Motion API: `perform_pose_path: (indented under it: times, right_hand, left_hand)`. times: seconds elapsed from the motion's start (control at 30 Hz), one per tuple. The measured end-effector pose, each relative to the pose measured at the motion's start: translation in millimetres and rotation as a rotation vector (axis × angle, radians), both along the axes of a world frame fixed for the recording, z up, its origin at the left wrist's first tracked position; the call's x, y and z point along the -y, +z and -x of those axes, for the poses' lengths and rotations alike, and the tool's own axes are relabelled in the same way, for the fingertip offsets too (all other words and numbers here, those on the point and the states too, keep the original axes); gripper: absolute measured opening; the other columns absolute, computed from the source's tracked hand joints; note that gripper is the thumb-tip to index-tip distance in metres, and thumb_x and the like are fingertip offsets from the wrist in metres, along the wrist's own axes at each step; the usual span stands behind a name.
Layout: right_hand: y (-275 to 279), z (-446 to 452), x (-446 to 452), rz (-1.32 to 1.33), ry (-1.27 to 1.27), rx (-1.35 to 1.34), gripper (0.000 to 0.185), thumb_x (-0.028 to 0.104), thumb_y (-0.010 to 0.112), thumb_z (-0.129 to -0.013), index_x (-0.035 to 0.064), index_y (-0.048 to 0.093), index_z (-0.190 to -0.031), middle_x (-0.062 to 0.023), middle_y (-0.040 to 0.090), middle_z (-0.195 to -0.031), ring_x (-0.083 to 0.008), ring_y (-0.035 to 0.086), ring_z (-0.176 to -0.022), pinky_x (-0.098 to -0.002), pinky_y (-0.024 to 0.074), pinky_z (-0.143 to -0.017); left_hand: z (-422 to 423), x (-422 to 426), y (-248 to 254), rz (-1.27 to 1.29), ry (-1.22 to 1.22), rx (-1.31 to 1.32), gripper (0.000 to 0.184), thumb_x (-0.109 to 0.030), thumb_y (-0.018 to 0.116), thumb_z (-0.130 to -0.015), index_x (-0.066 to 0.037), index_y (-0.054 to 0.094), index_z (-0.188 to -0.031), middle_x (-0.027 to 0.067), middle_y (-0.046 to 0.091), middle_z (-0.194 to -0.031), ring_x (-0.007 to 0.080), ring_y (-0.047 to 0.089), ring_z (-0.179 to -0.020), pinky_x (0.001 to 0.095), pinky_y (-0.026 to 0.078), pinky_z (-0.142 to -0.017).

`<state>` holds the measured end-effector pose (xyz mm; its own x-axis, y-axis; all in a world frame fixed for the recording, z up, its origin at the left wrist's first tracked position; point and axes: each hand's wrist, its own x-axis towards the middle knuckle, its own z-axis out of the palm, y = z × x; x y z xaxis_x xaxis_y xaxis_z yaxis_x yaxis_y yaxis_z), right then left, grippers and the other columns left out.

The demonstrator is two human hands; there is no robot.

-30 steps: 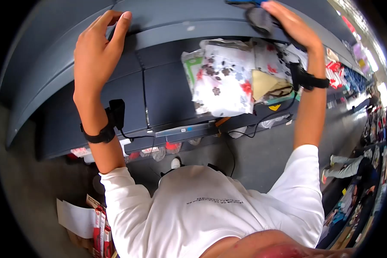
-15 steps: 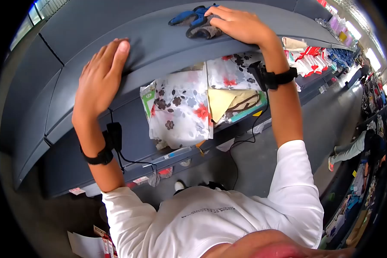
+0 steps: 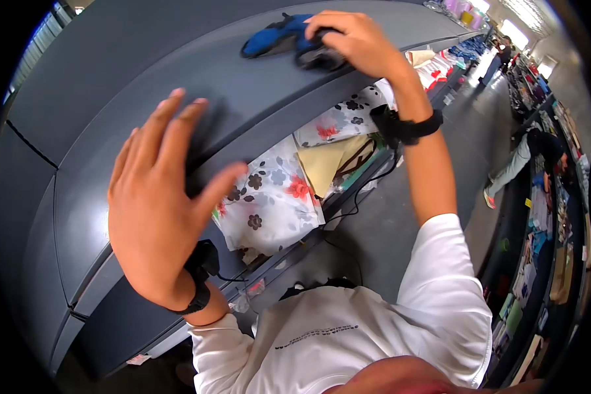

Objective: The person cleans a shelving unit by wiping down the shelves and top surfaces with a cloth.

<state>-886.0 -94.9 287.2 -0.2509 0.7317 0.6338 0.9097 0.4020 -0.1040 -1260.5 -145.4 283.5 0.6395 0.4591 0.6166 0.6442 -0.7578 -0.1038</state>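
A soft blue and dark grey cloth item (image 3: 269, 41) with black edging lies on the upper grey shelf (image 3: 144, 85); its exact kind is not clear. My right hand (image 3: 358, 43) has its fingers curled around the dark grey end of it, at the shelf's front part. My left hand (image 3: 154, 197) holds nothing; its fingers and thumb are spread over the shelf's front edge, slightly blurred. Between the hands, on the level below, lie white packages with a red and grey flower print (image 3: 269, 197) and a folded pale yellow cloth (image 3: 325, 164).
Red and white packets (image 3: 433, 71) and blue packs (image 3: 466, 51) sit farther along the shelving. Across the aisle (image 3: 440, 151), a person (image 3: 532, 154) bends toward another stocked shelf (image 3: 558, 217). Both my wrists wear black straps, with cables hanging down.
My left hand has come off the shelf edge, nearer to me, and spread its fingers. My right hand has closed around the item's grey end. The view has turned.
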Motion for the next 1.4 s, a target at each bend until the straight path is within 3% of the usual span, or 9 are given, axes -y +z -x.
perform_pose_path:
  times: [0.07,0.13,0.2,0.27,0.47,0.73,0.83,1.1,1.4]
  right_hand:
    - [-1.1,-40.3,-12.2,-0.024,0.054,0.012,0.025,0.012,0.049,-0.085,0.0077,0.068,-0.101,-0.0095,0.070,-0.100,-0.0245,0.068,-0.102,-0.0368,0.0491,-0.088]
    - [18.4,-27.7,7.6,0.460,-0.191,-0.236,0.027,0.016,0.053,-0.094,0.0083,0.062,-0.118,-0.0134,0.066,-0.110,-0.0233,0.062,-0.098,-0.0350,0.0491,-0.087]
    - [12.6,0.9,9.3,0.283,-0.130,-0.189,0.029,0.009,0.055,-0.093,0.0064,0.063,-0.121,-0.0103,0.067,-0.101,-0.0174,0.059,-0.089,-0.0316,0.0489,-0.081]
    - [1.1,36.1,6.6,0.205,-0.301,-0.151,0.031,0.026,0.048,-0.085,0.0226,0.072,-0.104,-0.0093,0.070,-0.085,-0.0280,0.069,-0.081,-0.0415,0.0523,-0.078]
    - [-11.1,130.7,19.8,-0.074,-0.161,0.004,0.032,0.025,0.046,-0.088,0.0191,0.071,-0.108,-0.0047,0.071,-0.106,-0.0280,0.067,-0.099,-0.0435,0.0487,-0.090]
    - [1.2,41.9,4.2,0.127,-0.285,0.023,0.033,0.023,0.045,-0.091,0.0168,0.067,-0.115,-0.0096,0.068,-0.109,-0.0303,0.064,-0.100,-0.0412,0.0483,-0.088]
    - [18.0,16.8,-8.5,0.274,-0.055,0.092,0.041,0.016,0.045,-0.093,0.0149,0.059,-0.131,-0.0146,0.057,-0.134,-0.0305,0.057,-0.120,-0.0385,0.0443,-0.100]
    - [55.9,-29.9,-2.9,0.728,0.086,0.257,0.048,0.026,0.050,-0.103,0.0215,0.046,-0.151,-0.0152,0.039,-0.156,-0.0286,0.038,-0.143,-0.0363,0.0309,-0.117]
    - [56.8,-108.7,-18.4,0.852,0.183,0.061,0.050,0.029,0.057,-0.101,0.0240,0.050,-0.150,-0.0162,0.048,-0.152,-0.0270,0.045,-0.140,-0.0345,0.0351,-0.114]
  left_hand:
    - [3.0,-2.1,-3.0,0.016,-0.055,0.010,0.072,-0.023,0.086,-0.064,-0.015,0.063,-0.132,0.0039,0.058,-0.143,0.0316,0.059,-0.125,0.0470,0.046,-0.109]
    - [4.1,-1.9,-3.5,0.013,-0.055,-0.020,0.072,-0.025,0.087,-0.064,-0.017,0.063,-0.132,0.0035,0.057,-0.144,0.0307,0.058,-0.127,0.0453,0.046,-0.109]
    - [6.4,-1.4,-2.6,0.001,-0.088,-0.032,0.070,-0.021,0.085,-0.065,-0.018,0.063,-0.132,0.0032,0.057,-0.145,0.0303,0.057,-0.128,0.0443,0.047,-0.108]
    - [11.0,-0.9,-2.7,-0.011,-0.101,-0.033,0.068,-0.017,0.084,-0.067,-0.019,0.063,-0.131,0.0029,0.056,-0.145,0.0298,0.057,-0.129,0.0434,0.047,-0.107]
    - [15.4,-4.7,-3.5,0.022,-0.175,-0.066,0.065,-0.004,0.076,-0.073,-0.015,0.059,-0.134,0.0076,0.056,-0.145,0.0322,0.055,-0.130,0.0433,0.049,-0.103]
    - [5.6,-10.3,-16.5,-0.043,0.038,-0.009,0.078,-0.025,0.078,-0.079,-0.014,0.047,-0.149,0.0114,0.055,-0.146,0.0335,0.056,-0.129,0.0418,0.047,-0.106]
    - [-6.1,-5.3,-13.2,-0.111,-0.028,0.010,0.068,-0.034,0.076,-0.084,-0.012,0.053,-0.145,0.0127,0.058,-0.143,0.0347,0.058,-0.127,0.0418,0.047,-0.105]
    - [-150.9,4.4,14.7,0.200,0.139,-0.161,0.075,-0.070,0.038,-0.098,-0.007,0.062,-0.132,0.0168,0.066,-0.128,0.0363,0.062,-0.120,0.0491,0.048,-0.100]
    - [-226.9,-20.1,-10.6,0.114,0.216,0.010,0.049,-0.049,0.039,-0.105,-0.010,0.058,-0.127,0.0162,0.065,-0.120,0.0365,0.059,-0.116,0.0498,0.048,-0.097]
